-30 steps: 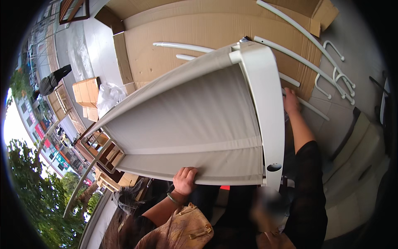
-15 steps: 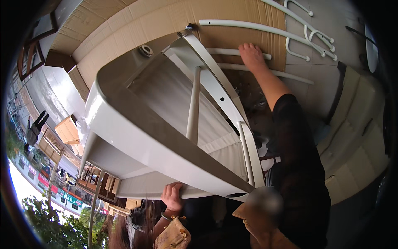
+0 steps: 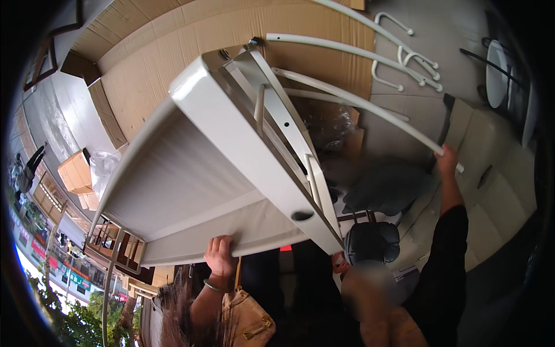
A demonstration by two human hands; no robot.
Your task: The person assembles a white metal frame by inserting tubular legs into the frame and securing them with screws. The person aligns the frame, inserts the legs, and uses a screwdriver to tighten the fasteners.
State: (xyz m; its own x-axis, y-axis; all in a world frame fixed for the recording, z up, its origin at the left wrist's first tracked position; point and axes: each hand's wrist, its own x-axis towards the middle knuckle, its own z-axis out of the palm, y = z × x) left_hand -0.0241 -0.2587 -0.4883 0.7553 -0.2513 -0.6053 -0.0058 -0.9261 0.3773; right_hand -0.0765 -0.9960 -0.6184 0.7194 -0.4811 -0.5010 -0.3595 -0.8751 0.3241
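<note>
A big off-white frame (image 3: 231,133) with a beige fabric panel (image 3: 179,173) and crossbars stands tilted in the middle. My left hand (image 3: 219,254), a bangle at its wrist, has its fingers curled over the lower edge of the panel. Far to the right, my right hand (image 3: 447,159) is closed round a white curved tube (image 3: 370,105) close to one end. The tube's other end lies behind the frame's upper corner. Fingers (image 3: 339,264) show below the frame's lower right corner; whose they are I cannot tell.
Flattened cardboard (image 3: 202,34) spreads at the back, with white hooked tubes (image 3: 416,63) beyond it. A beige padded seat (image 3: 503,168) stands at the right, a dark cushion (image 3: 373,240) nearer. A tan bag (image 3: 251,318) hangs at the front. One patch at the lower right is blurred.
My right hand has swung far right and nearer, bringing the tube's end along. The frame has turned, showing more of its outer panel. My left hand has shifted slightly left, still on the edge.
</note>
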